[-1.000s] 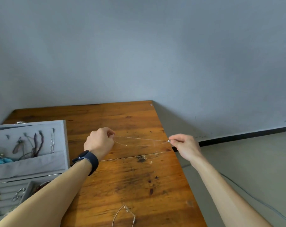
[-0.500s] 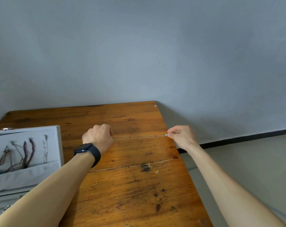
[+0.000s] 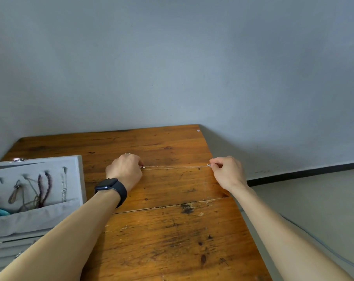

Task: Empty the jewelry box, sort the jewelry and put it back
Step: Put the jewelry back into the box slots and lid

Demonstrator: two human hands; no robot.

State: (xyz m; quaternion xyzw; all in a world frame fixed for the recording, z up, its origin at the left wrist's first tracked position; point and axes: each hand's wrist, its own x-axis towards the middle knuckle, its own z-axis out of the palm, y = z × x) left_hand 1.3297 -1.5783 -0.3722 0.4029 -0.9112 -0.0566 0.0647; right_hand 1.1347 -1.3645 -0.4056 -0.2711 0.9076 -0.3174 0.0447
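A thin silver chain necklace (image 3: 176,167) is stretched straight across the wooden table (image 3: 162,230), low over or on its surface. My left hand (image 3: 124,171), with a dark watch on the wrist, pinches its left end. My right hand (image 3: 227,172) pinches the right end near the clasp, close to the table's right edge. The grey jewelry box (image 3: 79,179) stands open at the left; its raised lid holds several hanging necklaces and a turquoise piece in its pocket.
A small ring (image 3: 127,153) lies on the table just behind my left hand. The table's right edge drops to a grey floor with a cable (image 3: 324,246). A grey wall rises behind the table.
Both hands have moved forward and lowered, pulling the slack chain taut and bringing it down toward the table. The view has shifted, so the box shows more and the near necklace has left the frame.
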